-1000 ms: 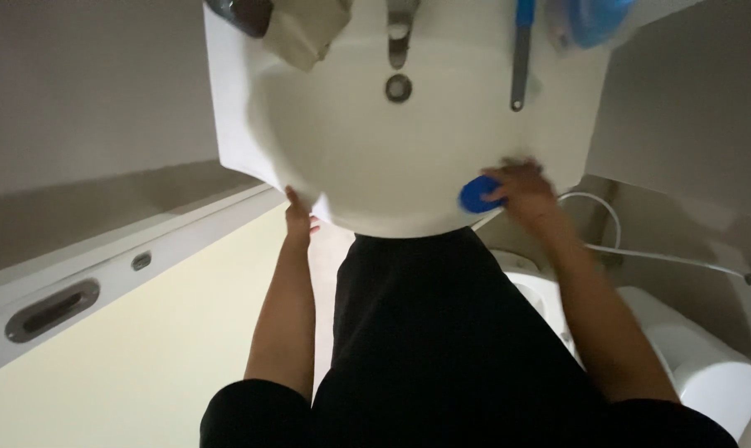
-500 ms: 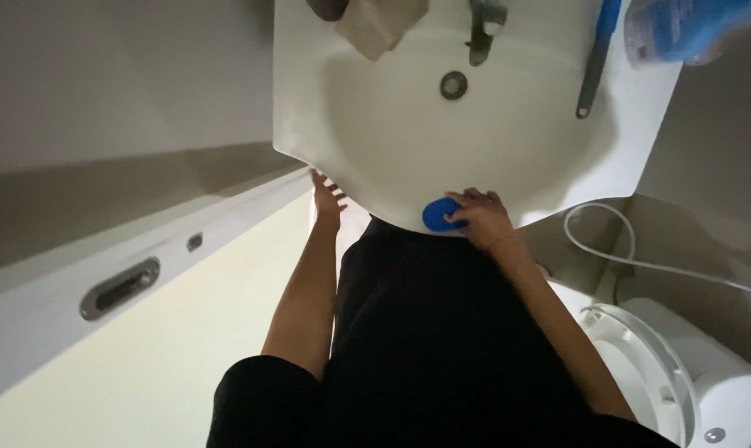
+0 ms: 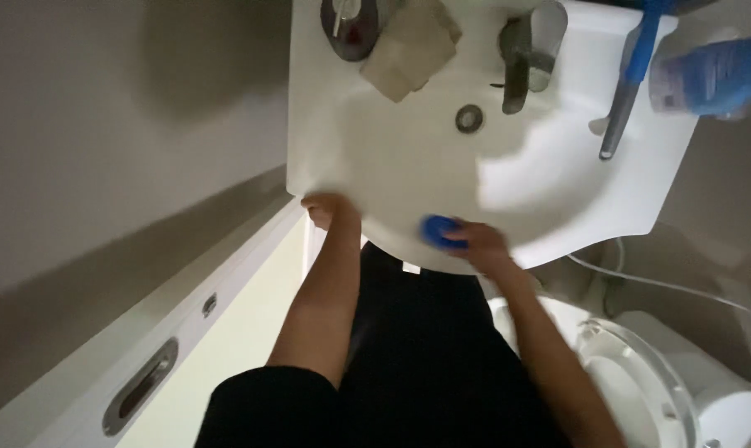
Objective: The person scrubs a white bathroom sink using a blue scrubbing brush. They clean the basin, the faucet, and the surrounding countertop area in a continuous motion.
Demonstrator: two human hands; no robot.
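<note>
Seen from above, the person stood against the front of a white washbasin [image 3: 558,207], both bare arms reaching forward over dark clothing. The right hand [image 3: 483,243] lay on the near rim of the basin with its fingers closed around a small blue sponge [image 3: 438,231], which was pressed onto the front edge of the bowl, just left of the knuckles. The left hand [image 3: 330,209] sat at the basin's near left corner, its fingers curled over the rim and gripping the edge itself, with nothing else in it. The two hands were apart, the sponge between them but much closer to the right one. In the middle of the bowl the round drain [image 3: 468,119] showed, and behind it a metal tap [image 3: 518,58] stood on the back ledge. To the left of the tap lay a crumpled beige cloth [image 3: 410,51], touching a dark round dish [image 3: 350,26] at the back left corner. On the right side of the ledge a long blue-handled brush [image 3: 627,87] lay with its lower end pointing towards the bowl, and just beyond it, at the basin's far right corner, was a blue plastic bottle [image 3: 707,79], blurred. Below and to the right of the basin a white toilet [image 3: 641,382] stood with a thin hose [image 3: 666,284] running above it. To the left ran a pale door [image 3: 143,365] with a recessed metal handle [image 3: 141,386].
</note>
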